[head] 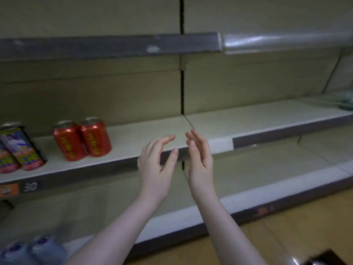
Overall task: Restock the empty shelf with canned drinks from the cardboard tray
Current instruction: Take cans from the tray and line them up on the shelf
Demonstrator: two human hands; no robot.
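Two red cans (pixel 82 139) stand side by side on the pale middle shelf (pixel 137 138), left of centre. My left hand (pixel 155 165) and my right hand (pixel 200 159) hover in front of the shelf's front edge, to the right of the red cans. Both hands hold nothing, fingers spread, palms facing each other a short gap apart. The cardboard tray is out of sight, apart from a dark corner (pixel 324 258) at the bottom right that I cannot identify.
Tall colourful printed cans (pixel 18 148) stand at the shelf's far left. Blue-topped bottles (pixel 32 249) sit at the bottom left on the lowest shelf. An upper shelf edge (pixel 114 45) runs overhead. A wooden floor (pixel 286 236) lies to the lower right.
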